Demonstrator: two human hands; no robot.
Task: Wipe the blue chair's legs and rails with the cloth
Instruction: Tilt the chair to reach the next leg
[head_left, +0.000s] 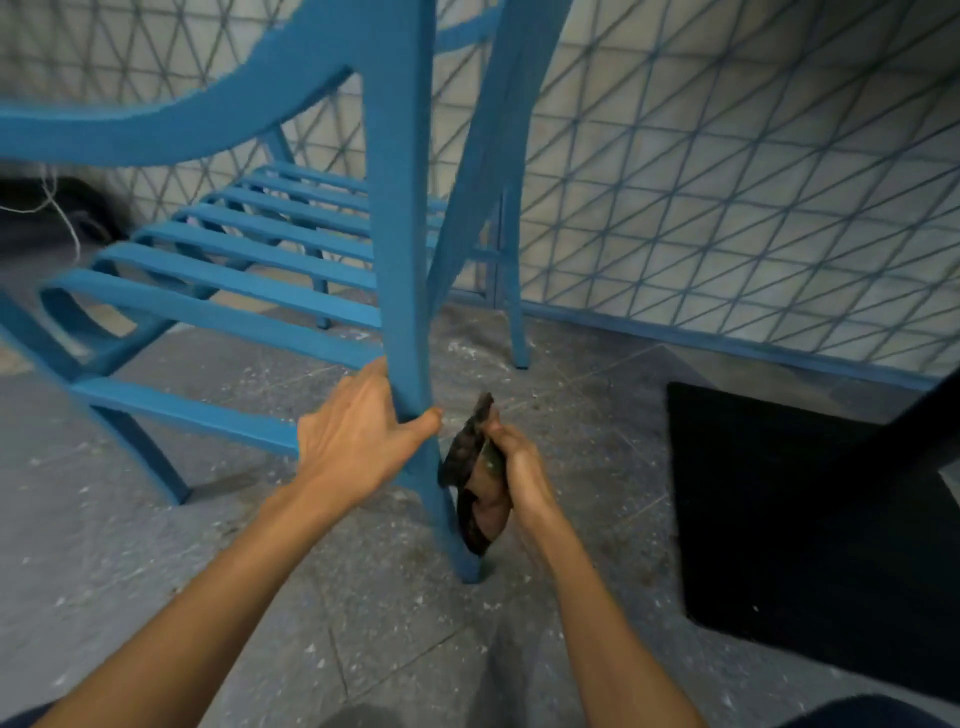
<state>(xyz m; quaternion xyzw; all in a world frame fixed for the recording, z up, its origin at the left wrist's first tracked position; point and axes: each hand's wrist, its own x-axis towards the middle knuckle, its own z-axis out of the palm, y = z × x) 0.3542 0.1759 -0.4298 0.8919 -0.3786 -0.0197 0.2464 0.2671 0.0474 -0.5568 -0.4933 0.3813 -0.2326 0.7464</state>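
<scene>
Low on the nearest leg (410, 312) of the blue-painted slatted wooden chair (244, 270), the left hand (358, 436) is clenched around it, while the right hand (514, 467) grips a dark crumpled cloth (470, 467) pressed against the leg's lower part, above the grey speckled floor (156, 545).

1. The floor (260, 571) was grey tile, speckled with pale flecks and scuffs.
2. The wall (727, 182) behind was pale, crossed by a blue diagonal lattice forming triangles.
3. A blue skirting strip (727, 343) ran along the wall's base.
4. A black mat (805, 519) lay on the floor at right.
5. The light was dim and even.
6. A dark, blurred shape (52, 208) sat at far left.
</scene>
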